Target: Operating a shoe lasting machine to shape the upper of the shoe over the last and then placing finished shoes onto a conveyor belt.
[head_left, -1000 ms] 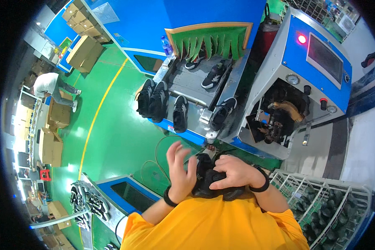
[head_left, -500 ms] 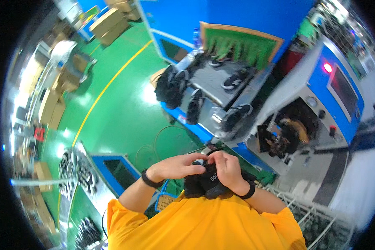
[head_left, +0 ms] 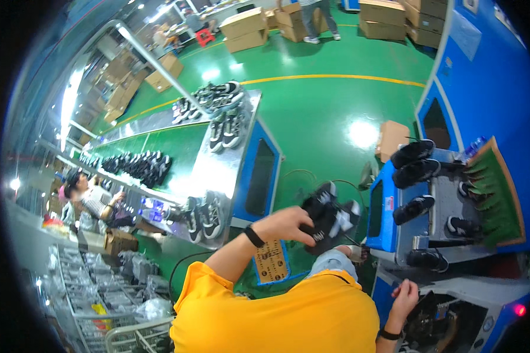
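Note:
In front of me, my left hand (head_left: 292,225) grips a pair of black sneakers (head_left: 327,213) with white soles, thumb and fingers closed on their heel ends. The shoes hang over the floor beside a blue-rimmed basket (head_left: 271,263) with a printed brown panel. Apart from them, at the lower right, my right hand (head_left: 405,297) has its fingers curled in and nothing visible in them. It is nearest to the dark opening of a machine (head_left: 447,315). Several black sneakers (head_left: 414,209) lie on the conveyor end to the right.
A metal bench (head_left: 215,170) with several black-and-white shoes (head_left: 225,128) runs along the left. A seated person (head_left: 94,197) works behind it. At the right, a blue machine (head_left: 489,88) has a green fringed curtain (head_left: 500,194). Cardboard boxes (head_left: 245,28) and a standing person (head_left: 319,17) are far off.
My view has swung left toward the bench. My right hand has let go of the black shoes and moved away to the right; my left hand now holds them farther out.

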`<state>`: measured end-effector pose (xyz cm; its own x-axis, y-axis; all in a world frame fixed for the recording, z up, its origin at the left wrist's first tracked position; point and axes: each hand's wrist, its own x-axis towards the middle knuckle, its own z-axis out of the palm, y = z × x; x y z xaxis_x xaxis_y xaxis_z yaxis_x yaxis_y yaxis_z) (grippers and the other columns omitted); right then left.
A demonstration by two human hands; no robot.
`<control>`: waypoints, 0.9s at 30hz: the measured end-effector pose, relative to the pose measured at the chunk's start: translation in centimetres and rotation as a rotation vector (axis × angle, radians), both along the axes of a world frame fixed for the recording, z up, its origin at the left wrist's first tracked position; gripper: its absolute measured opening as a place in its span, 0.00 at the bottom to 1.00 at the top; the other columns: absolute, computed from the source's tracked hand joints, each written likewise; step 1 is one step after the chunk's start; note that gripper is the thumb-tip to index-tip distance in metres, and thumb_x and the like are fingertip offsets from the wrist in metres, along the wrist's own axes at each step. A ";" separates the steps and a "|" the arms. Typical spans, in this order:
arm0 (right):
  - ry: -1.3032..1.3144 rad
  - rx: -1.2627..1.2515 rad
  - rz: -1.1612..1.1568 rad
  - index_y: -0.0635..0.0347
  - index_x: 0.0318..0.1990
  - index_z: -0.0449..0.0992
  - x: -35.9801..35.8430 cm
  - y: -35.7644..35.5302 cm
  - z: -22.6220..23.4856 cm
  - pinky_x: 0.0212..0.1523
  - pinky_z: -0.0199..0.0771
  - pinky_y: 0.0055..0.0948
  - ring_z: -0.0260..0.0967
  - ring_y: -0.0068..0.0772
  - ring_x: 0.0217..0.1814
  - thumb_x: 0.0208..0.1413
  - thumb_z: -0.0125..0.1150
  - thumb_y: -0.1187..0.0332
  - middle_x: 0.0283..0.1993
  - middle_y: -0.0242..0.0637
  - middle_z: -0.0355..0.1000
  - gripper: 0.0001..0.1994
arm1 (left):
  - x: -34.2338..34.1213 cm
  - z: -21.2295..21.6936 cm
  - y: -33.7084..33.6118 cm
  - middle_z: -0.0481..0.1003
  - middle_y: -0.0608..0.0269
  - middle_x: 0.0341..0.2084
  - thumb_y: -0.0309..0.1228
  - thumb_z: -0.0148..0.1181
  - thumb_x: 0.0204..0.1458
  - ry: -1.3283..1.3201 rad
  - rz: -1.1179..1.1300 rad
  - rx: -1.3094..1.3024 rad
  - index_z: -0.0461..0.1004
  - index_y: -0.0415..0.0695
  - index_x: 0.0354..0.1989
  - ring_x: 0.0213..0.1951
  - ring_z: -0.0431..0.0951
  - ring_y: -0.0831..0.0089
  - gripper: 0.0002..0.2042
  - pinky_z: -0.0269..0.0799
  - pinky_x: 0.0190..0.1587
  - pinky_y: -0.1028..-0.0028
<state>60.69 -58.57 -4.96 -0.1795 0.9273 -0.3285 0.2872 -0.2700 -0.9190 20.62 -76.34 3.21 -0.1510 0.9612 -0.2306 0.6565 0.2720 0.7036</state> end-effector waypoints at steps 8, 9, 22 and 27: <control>-0.140 -0.338 -0.341 0.54 0.31 0.69 5.0 -1.5 -0.4 0.18 0.64 0.21 0.63 0.19 0.21 0.62 0.53 0.61 0.23 0.26 0.63 0.09 | -16.5 3.6 -18.1 0.77 0.54 0.38 0.46 0.75 0.36 0.721 0.757 -0.012 0.82 0.40 0.33 0.48 0.73 0.57 0.22 0.68 0.53 0.64; -0.150 -0.357 -0.289 0.55 0.32 0.70 5.7 -1.2 -0.8 0.19 0.65 0.21 0.63 0.20 0.21 0.62 0.53 0.62 0.24 0.27 0.63 0.09 | -18.9 4.2 -21.6 0.77 0.54 0.41 0.47 0.76 0.35 0.859 0.798 0.049 0.81 0.41 0.37 0.50 0.73 0.56 0.25 0.68 0.54 0.63; -0.042 -0.176 -0.115 0.63 0.31 0.70 8.4 -1.1 -2.6 0.20 0.60 0.23 0.63 0.22 0.20 0.62 0.53 0.69 0.21 0.30 0.64 0.08 | -18.8 -4.8 -13.9 0.79 0.42 0.33 0.38 0.54 0.55 0.712 1.194 -0.090 0.79 0.34 0.34 0.39 0.78 0.47 0.16 0.71 0.45 0.56; -0.220 0.157 -0.179 0.66 0.34 0.73 7.2 1.6 4.5 0.28 0.68 0.25 0.68 0.26 0.25 0.58 0.57 0.74 0.26 0.33 0.70 0.04 | -9.4 -9.5 2.3 0.78 0.48 0.27 0.30 0.56 0.56 0.399 0.710 0.190 0.78 0.35 0.32 0.31 0.79 0.55 0.10 0.73 0.37 0.62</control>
